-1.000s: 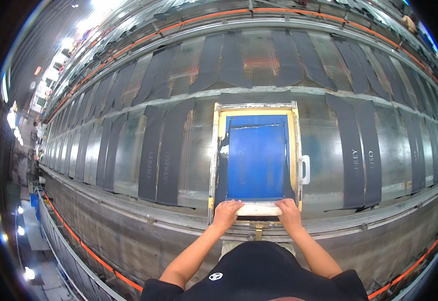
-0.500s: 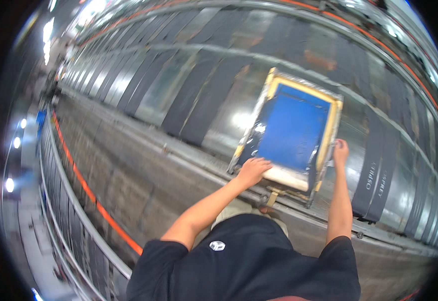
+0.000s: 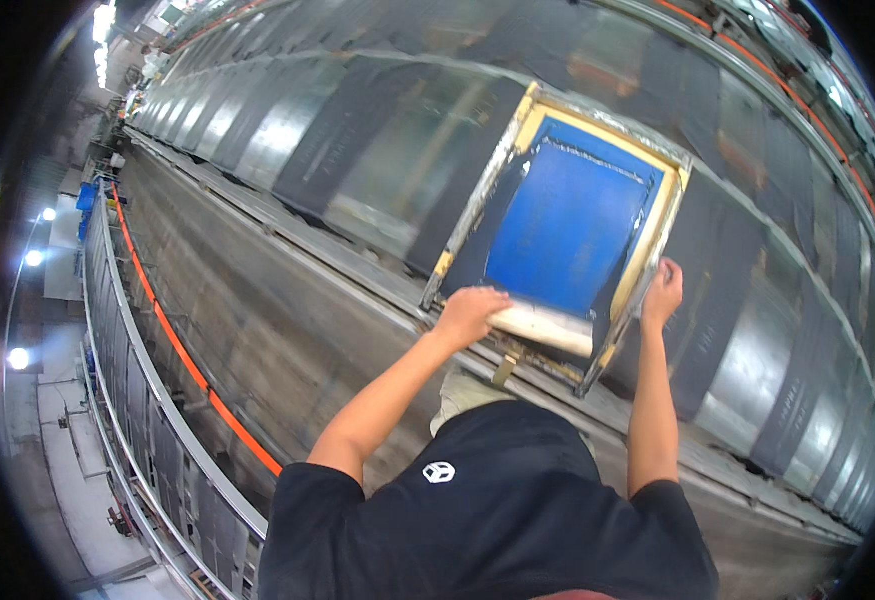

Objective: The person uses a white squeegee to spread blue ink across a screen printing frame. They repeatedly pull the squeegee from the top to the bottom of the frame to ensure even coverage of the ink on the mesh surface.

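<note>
A screen-printing frame (image 3: 674, 215) with a worn metal border, yellowish inner edges and a blue mesh panel (image 3: 562, 225) is over the long table in front of me. Along the frame's near end lies a pale bar, which looks like a squeegee (image 3: 547, 328). Curled over its left end, my left hand (image 3: 472, 316) is closed, with part of the grip hidden under the fingers. My right hand (image 3: 663, 292) pinches the frame's right rail near the lower corner. A small brass-coloured tab (image 3: 503, 371) sticks out from the near side, close to my body.
Dark fabric strips (image 3: 712, 270) and shiny bare bands (image 3: 757, 345) alternate along the sloping table. A metal rail (image 3: 347, 285) edges its near side. Behind me to the left run a concrete aisle (image 3: 247, 300), an orange line (image 3: 189, 352) and another railed table (image 3: 147, 370).
The frame and both hands sit farther left and slightly higher in view. Dark strips flank the frame now, where shiny bands were before. Both hands keep their places on frame and bar.
</note>
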`<act>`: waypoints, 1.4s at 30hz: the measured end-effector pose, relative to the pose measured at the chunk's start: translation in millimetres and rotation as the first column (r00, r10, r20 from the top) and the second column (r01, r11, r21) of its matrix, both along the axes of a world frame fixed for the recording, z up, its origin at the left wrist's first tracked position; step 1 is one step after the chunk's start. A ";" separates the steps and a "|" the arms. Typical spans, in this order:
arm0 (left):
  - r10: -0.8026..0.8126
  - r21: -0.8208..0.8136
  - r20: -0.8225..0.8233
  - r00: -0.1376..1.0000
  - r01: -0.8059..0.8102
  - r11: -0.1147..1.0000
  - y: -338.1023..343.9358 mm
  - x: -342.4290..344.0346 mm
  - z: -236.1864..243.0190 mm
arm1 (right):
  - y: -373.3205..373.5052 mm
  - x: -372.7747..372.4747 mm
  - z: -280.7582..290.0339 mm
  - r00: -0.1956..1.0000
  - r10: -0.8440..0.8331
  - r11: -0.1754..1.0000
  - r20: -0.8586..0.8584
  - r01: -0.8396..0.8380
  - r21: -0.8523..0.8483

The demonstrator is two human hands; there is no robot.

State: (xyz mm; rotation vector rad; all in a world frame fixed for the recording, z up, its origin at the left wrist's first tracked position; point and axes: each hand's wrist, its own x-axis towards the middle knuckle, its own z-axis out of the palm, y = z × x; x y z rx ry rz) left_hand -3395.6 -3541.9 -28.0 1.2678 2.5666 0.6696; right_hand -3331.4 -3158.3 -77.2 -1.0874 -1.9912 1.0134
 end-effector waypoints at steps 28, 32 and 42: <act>-0.139 -0.051 -0.065 0.988 0.136 0.989 -138.2 -64.8 16.6 | -94.3 -88.4 -3.0 0.992 -0.057 0.998 0.114 0.059 -0.014; -0.126 -0.005 -0.101 0.987 0.126 0.992 -124.1 -79.8 6.2 | -96.2 -83.3 2.1 0.987 -0.068 0.996 0.147 0.075 -0.048; -0.114 0.068 -0.215 0.970 0.131 0.989 20.6 -244.4 -8.6 | -93.1 -74.2 40.2 0.812 0.080 0.981 0.578 -0.167 0.099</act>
